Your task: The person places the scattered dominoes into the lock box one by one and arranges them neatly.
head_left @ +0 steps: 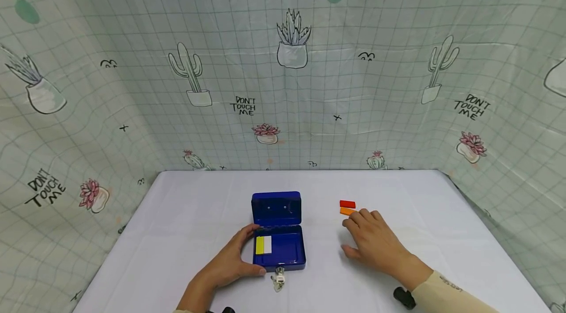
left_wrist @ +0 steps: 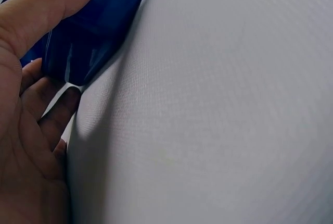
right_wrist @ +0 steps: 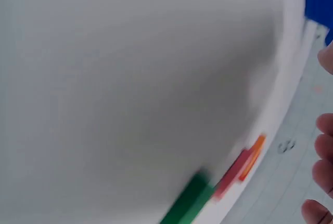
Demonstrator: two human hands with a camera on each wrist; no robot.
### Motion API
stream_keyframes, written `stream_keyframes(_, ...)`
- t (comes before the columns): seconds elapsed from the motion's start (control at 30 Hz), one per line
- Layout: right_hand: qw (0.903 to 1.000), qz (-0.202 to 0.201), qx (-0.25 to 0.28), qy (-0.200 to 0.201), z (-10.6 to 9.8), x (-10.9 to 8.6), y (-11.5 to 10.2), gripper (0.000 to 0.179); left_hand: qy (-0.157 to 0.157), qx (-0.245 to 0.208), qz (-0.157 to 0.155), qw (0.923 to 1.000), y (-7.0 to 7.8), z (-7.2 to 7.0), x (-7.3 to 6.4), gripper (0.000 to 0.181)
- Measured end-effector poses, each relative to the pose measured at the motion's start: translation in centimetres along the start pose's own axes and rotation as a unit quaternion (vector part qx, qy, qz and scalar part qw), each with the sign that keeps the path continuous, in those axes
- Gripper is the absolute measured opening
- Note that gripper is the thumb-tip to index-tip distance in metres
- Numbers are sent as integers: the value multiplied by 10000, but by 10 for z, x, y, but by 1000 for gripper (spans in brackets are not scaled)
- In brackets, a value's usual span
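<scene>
A blue metal cash box (head_left: pixel 287 249) stands on the table with its lid (head_left: pixel 276 210) raised. Inside, at the left, lie a yellow block (head_left: pixel 259 245) and a white block (head_left: pixel 267 244). My left hand (head_left: pixel 236 259) grips the box's left side, thumb at the front and fingers near the back corner. Over the table right of the box hovers my right hand (head_left: pixel 373 241), fingers spread and holding nothing. Just beyond its fingertips lie a red block (head_left: pixel 347 204) and an orange block (head_left: pixel 347 211). A green block (right_wrist: pixel 188 200), hidden in the head view, shows in the right wrist view.
Keys (head_left: pixel 278 281) hang from the lock at the box's front. A white cloth covers the table (head_left: pixel 199 205). Behind and at both sides hangs a cactus-print curtain (head_left: pixel 331 87).
</scene>
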State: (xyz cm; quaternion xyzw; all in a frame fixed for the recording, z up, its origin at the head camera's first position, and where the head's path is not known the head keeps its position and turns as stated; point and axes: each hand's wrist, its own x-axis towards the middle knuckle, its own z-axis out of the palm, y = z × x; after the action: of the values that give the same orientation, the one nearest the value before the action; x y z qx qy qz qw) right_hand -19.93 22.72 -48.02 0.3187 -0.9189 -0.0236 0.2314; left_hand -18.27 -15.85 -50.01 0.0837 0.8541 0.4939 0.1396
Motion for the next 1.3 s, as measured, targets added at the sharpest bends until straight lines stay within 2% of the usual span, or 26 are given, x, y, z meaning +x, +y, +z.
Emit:
stream_keyframes(0.13, 9995, 186, -113, -239, -2, -21, 12, 51, -12, -28, 23, 10000, -1, 0, 1, 113)
stream_keyframes(0.33, 9975, 359, -202, -567, -5, -47, 22, 49, -16, -32, -27, 10000, 0, 0, 1, 114)
stream_keyframes(0.47, 9959, 422, -190, -776, -7, -57, 25, 44, 4, -27, -48, 10000, 0, 0, 0, 113)
stream_keyframes(0.77, 9961, 321, -38, -827, -14, -76, 29, 35, 25, -39, -105, 9999, 2, 1, 0, 114)
stream_keyframes(0.87, 9968, 226, -13, -767, -16, -85, 32, 30, -4, -61, -117, 9999, 3, 2, -1, 114)
stream_keyframes(1.0, 9988, 186, -48, -447, -19, -96, 38, 33, -14, -60, -123, 9999, 3, 1, -2, 114)
stream_keyframes(1.17, 9984, 497, -167, -203, -18, -106, 45, 49, 12, -17, -104, 9999, 3, 1, -1, 114)
stream_keyframes(1.3, 9977, 595, -293, -100, -15, -110, 50, 51, -25, -45, -72, 10000, 3, 1, 0, 114)
